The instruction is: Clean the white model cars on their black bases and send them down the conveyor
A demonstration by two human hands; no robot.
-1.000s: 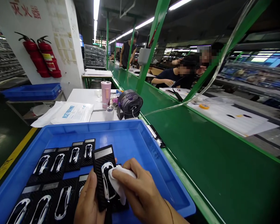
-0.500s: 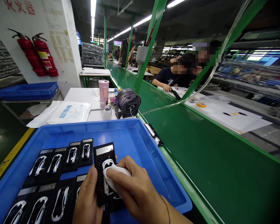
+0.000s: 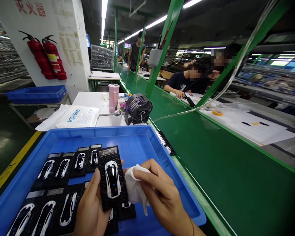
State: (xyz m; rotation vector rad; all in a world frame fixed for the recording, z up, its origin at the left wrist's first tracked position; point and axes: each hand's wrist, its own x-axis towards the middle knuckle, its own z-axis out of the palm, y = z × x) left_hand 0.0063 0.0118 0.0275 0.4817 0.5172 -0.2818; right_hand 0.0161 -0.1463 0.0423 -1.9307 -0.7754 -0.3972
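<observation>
My left hand [image 3: 92, 203] grips a black carbon-patterned plate [image 3: 121, 188] by its edges, tilted up above the tray. A white model car [image 3: 112, 180] with dark windows is on its face, and a silver label strip [image 3: 108, 151] crosses its top. Pinched in my right hand [image 3: 162, 193] is a crumpled white cloth [image 3: 136, 185], just right of the plate. Below lies a blue tray [image 3: 179, 196] with rows of similar black plates, each bearing a car; one such plate [image 3: 47, 170] is at the left. My hands partly hide the nearer ones.
Beyond the tray stand a black fan [image 3: 139, 109], a pink tumbler [image 3: 113, 98] and a white wipes packet [image 3: 77, 116]. A green conveyor belt [image 3: 211, 147] runs along the right. Co-workers [image 3: 186, 78] sit across it. Fire extinguishers [image 3: 52, 59] hang at left.
My right hand and the cloth have moved off the car's face to the right, leaving the whole car visible. The plate is still in my left hand. The view has shifted slightly.
</observation>
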